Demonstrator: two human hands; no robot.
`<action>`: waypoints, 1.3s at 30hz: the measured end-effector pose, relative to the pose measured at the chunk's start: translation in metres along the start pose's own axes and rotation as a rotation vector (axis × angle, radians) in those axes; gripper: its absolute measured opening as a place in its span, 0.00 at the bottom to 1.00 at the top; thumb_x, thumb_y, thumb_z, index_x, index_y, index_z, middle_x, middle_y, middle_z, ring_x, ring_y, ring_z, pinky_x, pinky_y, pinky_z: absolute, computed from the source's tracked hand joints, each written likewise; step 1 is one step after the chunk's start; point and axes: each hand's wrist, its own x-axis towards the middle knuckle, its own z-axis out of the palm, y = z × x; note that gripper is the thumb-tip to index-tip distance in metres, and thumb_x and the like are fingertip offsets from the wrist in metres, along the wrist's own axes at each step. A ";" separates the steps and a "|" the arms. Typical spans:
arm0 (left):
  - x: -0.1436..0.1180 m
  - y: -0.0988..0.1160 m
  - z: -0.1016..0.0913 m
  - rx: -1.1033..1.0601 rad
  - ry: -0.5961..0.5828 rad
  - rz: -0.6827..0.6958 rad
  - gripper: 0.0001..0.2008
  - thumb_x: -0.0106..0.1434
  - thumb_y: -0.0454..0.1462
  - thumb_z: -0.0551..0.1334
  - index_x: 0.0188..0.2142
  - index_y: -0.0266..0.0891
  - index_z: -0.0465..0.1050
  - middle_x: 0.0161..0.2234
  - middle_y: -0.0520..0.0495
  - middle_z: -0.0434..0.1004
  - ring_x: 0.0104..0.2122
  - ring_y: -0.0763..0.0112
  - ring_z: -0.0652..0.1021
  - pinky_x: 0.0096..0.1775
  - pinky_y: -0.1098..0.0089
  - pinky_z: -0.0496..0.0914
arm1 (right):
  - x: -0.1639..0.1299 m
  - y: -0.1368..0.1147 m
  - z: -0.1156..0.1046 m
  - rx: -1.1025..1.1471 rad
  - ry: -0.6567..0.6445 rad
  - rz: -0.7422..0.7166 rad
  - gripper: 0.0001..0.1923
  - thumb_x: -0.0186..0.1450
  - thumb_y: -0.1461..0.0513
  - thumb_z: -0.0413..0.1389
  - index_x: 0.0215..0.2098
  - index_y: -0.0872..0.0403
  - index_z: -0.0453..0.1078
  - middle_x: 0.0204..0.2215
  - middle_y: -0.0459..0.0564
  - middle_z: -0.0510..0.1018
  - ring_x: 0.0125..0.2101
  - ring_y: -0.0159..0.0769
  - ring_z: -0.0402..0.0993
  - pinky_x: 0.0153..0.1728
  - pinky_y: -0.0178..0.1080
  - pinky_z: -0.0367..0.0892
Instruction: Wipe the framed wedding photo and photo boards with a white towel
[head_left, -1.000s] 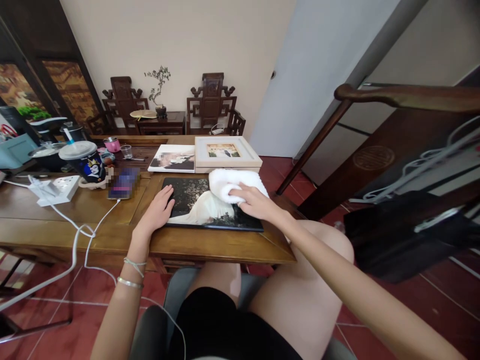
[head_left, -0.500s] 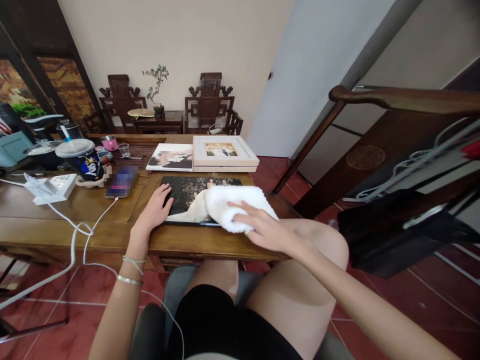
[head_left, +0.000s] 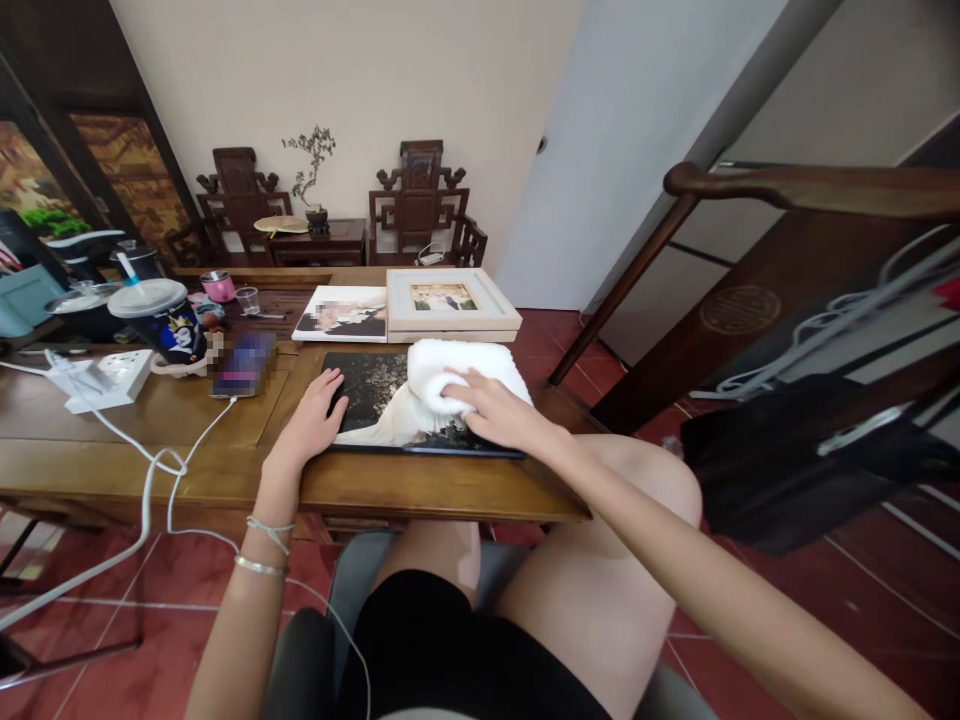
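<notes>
A dark, glossy photo panel lies flat at the front edge of the wooden table, printed with a pale wedding gown. My left hand rests on its left edge, fingers stretched and a little apart, holding nothing. On the panel's right half, a fluffy white cloth is bunched under my right hand. The fingers of that hand press into the cloth and grip it. The upper right of the picture is hidden beneath the cloth.
Behind the panel stand a framed photo in a pale box and a white-edged photo print. To the left are a phone on a cable, a power strip and a lidded cup. A wooden chair stands right.
My right hand has moved the white cloth away from me, up toward the panel's far edge, uncovering the near right part. My left hand stays in place.
</notes>
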 end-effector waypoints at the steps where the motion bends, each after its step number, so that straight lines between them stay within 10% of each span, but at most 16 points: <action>1: 0.000 0.000 0.000 0.000 0.002 -0.001 0.26 0.68 0.42 0.50 0.60 0.27 0.64 0.64 0.32 0.61 0.66 0.58 0.61 0.66 0.56 0.53 | -0.013 -0.011 -0.001 0.016 -0.003 -0.020 0.27 0.54 0.74 0.46 0.49 0.57 0.71 0.57 0.62 0.72 0.60 0.51 0.63 0.59 0.59 0.58; 9: 0.000 0.000 0.003 -0.022 0.013 0.005 0.25 0.68 0.42 0.50 0.60 0.32 0.66 0.64 0.37 0.62 0.66 0.58 0.60 0.66 0.54 0.54 | -0.069 -0.069 -0.020 0.075 -0.127 -0.125 0.29 0.50 0.76 0.47 0.45 0.52 0.72 0.63 0.56 0.66 0.67 0.48 0.51 0.65 0.59 0.51; 23: -0.003 -0.006 0.000 -0.012 -0.072 0.018 0.27 0.68 0.40 0.48 0.63 0.32 0.61 0.67 0.37 0.55 0.68 0.59 0.54 0.67 0.52 0.49 | 0.077 -0.007 0.012 -0.064 -0.068 0.022 0.25 0.59 0.72 0.46 0.53 0.58 0.69 0.47 0.63 0.75 0.51 0.52 0.69 0.52 0.54 0.62; 34: -0.001 -0.011 0.007 -0.045 -0.023 0.023 0.25 0.69 0.39 0.46 0.63 0.34 0.62 0.66 0.40 0.58 0.67 0.60 0.57 0.67 0.52 0.51 | -0.023 -0.088 -0.001 0.036 -0.124 -0.174 0.27 0.54 0.74 0.49 0.50 0.54 0.71 0.62 0.60 0.66 0.65 0.53 0.54 0.63 0.63 0.50; 39: -0.001 -0.009 0.005 -0.034 -0.028 0.017 0.26 0.68 0.38 0.46 0.62 0.31 0.62 0.66 0.37 0.58 0.67 0.60 0.57 0.67 0.53 0.51 | -0.015 -0.085 -0.002 0.056 -0.137 -0.188 0.27 0.54 0.74 0.48 0.50 0.55 0.71 0.61 0.61 0.67 0.65 0.51 0.55 0.63 0.60 0.51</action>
